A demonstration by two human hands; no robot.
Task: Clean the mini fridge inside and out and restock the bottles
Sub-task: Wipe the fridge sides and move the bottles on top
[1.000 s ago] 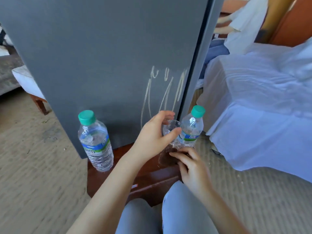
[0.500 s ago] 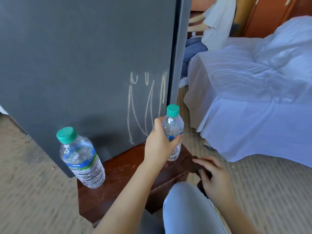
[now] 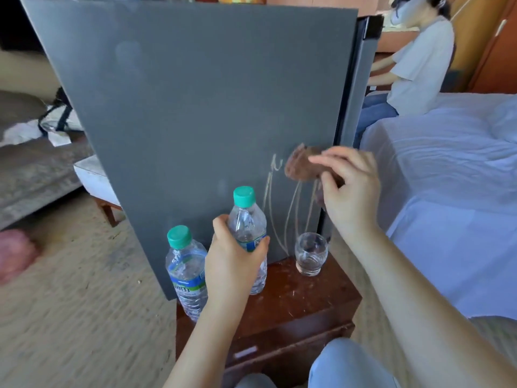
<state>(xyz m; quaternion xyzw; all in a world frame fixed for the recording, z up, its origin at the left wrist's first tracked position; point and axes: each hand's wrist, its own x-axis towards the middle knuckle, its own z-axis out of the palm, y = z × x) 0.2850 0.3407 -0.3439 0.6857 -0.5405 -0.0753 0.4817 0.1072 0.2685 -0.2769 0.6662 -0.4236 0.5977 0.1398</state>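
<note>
At the wall of the dark grey mini fridge [image 3: 181, 107], the right hand [image 3: 349, 191], fingers pinching a brown cloth [image 3: 302, 166], now rises to wipe the pale scribbles [image 3: 277, 219], while the left hand [image 3: 232, 267] wraps its fingers round a clear green-capped bottle [image 3: 246, 217].

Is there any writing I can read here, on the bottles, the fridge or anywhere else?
Standing bottle: white letters on its blue label band, too blurred to read.
Held bottle: label mostly hidden by the left hand, unreadable.
Fridge side: pale scribbled strokes, not letters.
Nothing else bears text I can read.
</note>
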